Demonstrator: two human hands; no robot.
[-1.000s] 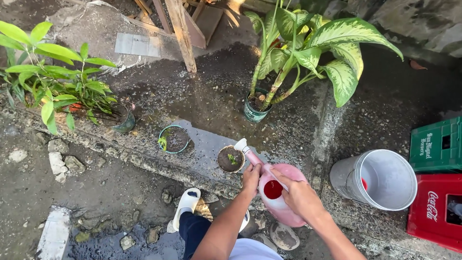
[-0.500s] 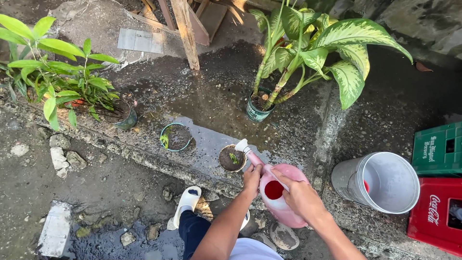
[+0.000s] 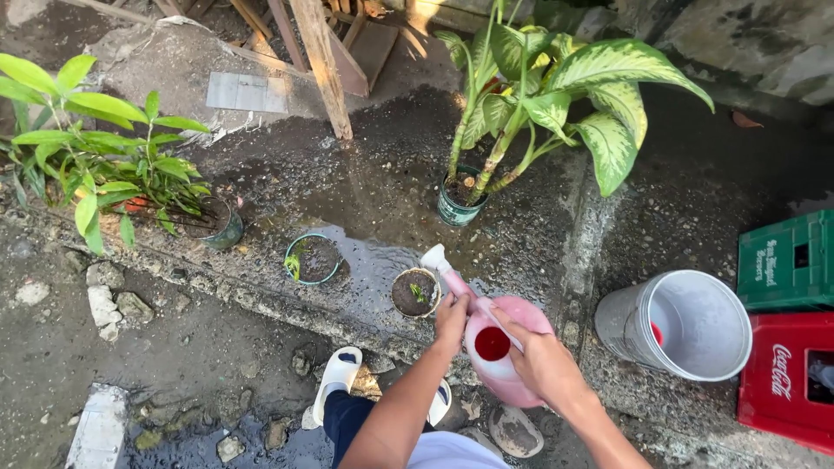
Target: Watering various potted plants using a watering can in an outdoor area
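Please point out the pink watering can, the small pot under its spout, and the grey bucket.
pink watering can (image 3: pixel 521 382): head view, on its pink lower body.
small pot (image 3: pixel 414 293): head view, on the soil inside.
grey bucket (image 3: pixel 622 323): head view, on its outer wall.

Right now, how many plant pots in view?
4. Left pot under the leafy plant, seedling pot on the wet slab, small pot at the watering can spout, tall plant's pot behind. Leaves may hide more.
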